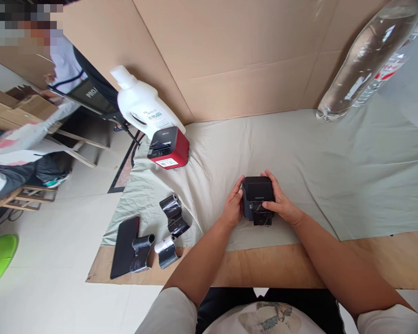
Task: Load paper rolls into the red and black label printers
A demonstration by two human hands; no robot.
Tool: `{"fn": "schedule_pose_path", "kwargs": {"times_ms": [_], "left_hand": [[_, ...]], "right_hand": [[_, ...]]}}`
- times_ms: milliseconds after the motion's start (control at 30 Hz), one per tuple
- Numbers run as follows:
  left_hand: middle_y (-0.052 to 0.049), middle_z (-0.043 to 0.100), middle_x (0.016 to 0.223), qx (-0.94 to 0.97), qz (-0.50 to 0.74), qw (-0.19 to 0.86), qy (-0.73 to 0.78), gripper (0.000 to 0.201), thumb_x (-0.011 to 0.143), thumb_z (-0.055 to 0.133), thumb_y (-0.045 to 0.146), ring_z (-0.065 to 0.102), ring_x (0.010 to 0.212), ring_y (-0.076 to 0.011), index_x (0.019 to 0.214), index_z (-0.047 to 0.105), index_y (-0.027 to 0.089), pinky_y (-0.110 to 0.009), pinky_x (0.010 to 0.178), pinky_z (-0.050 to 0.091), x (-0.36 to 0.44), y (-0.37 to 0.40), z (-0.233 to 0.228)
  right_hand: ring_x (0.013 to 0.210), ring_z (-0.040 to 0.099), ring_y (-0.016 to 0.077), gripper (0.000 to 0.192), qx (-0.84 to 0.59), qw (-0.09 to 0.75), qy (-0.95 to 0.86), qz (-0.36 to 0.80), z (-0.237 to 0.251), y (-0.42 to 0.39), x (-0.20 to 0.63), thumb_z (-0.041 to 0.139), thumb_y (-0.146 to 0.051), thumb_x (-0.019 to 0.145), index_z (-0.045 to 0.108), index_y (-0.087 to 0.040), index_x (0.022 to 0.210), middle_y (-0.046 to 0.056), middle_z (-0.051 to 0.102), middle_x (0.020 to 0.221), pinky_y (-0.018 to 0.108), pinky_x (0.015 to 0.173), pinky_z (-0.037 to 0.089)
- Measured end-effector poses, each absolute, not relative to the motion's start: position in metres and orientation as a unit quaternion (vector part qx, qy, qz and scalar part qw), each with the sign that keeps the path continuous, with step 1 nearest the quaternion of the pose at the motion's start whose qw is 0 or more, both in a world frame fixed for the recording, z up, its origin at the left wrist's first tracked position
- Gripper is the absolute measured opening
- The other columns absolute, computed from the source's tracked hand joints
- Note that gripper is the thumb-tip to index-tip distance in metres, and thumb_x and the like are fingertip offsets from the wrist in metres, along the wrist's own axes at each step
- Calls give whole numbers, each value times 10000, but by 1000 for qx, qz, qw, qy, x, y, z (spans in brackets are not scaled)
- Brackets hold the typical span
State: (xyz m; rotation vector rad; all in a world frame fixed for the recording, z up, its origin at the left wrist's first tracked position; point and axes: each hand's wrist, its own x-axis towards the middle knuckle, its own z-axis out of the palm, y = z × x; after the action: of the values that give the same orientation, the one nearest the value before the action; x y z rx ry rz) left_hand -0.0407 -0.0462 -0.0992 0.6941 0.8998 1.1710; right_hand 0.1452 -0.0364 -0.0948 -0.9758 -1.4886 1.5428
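Fingers of my left hand and right hand press the small black printer's flanks, just right of the red printer, paper strip seemingly pointing toward me.

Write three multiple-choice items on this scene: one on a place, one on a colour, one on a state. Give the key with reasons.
1. Where does the white jug stand?
A. behind the red printer
B. on the phone
C. beside the clear bottle

2. What colour is the device between the hands?
A. red
B. black
C. green

3. How is the device held?
A. one hand only
B. untouched
C. left hand and right hand on its sides

Key: A, the jug rises just behind the printer; B, its casing is black; C, both hands clasp it.
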Motion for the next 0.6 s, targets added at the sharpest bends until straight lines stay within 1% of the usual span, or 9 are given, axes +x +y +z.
{"fn": "schedule_pose_path", "kwargs": {"times_ms": [133,200,300,400,500,600], "left_hand": [[-76,612,1413,316,525,682,399,677,846,678,519,537,1345,-276,1450,497,273,-455,1173,356,-41,-47,-97],[-78,618,1403,322,527,677,400,678,846,675,523,544,1336,-274,1449,499,268,-447,1166,361,-41,-47,-96],[-77,641,1371,318,525,677,407,664,844,681,507,571,1299,-269,1438,512,263,-439,1147,376,-41,-47,-95],[-71,647,1361,305,523,684,407,643,855,670,477,585,1276,-261,1439,509,261,-433,1137,384,-40,-47,-95],[-69,671,1318,298,529,684,404,614,866,648,433,604,1240,-253,1436,513,247,-422,1111,408,-40,-46,-95],[-70,705,1241,287,530,687,405,626,835,672,369,644,1153,-235,1427,526,228,-383,1049,452,-41,-45,-94]], "right_hand": [[1522,242,288,1074,-370,400,-554,629,-91,-37,146,712,-551,752,88,-307,1592,90,187,1660,493,1240,205],[1521,246,290,1062,-368,398,-555,630,-89,-38,146,705,-541,756,87,-320,1591,79,186,1663,498,1238,212],[1537,206,284,1093,-365,391,-569,624,-87,-39,146,696,-550,760,27,-336,1597,59,110,1687,500,1240,207],[1552,147,277,1131,-367,390,-578,616,-89,-39,147,686,-570,762,-34,-326,1600,53,34,1698,500,1248,173],[1560,106,275,1148,-361,387,-584,616,-92,-37,149,670,-600,758,-60,-325,1600,34,7,1701,504,1253,146],[1562,76,278,1129,-345,387,-577,631,-93,-37,149,666,-599,759,-46,-352,1600,-10,-3,1700,496,1254,153]]}}
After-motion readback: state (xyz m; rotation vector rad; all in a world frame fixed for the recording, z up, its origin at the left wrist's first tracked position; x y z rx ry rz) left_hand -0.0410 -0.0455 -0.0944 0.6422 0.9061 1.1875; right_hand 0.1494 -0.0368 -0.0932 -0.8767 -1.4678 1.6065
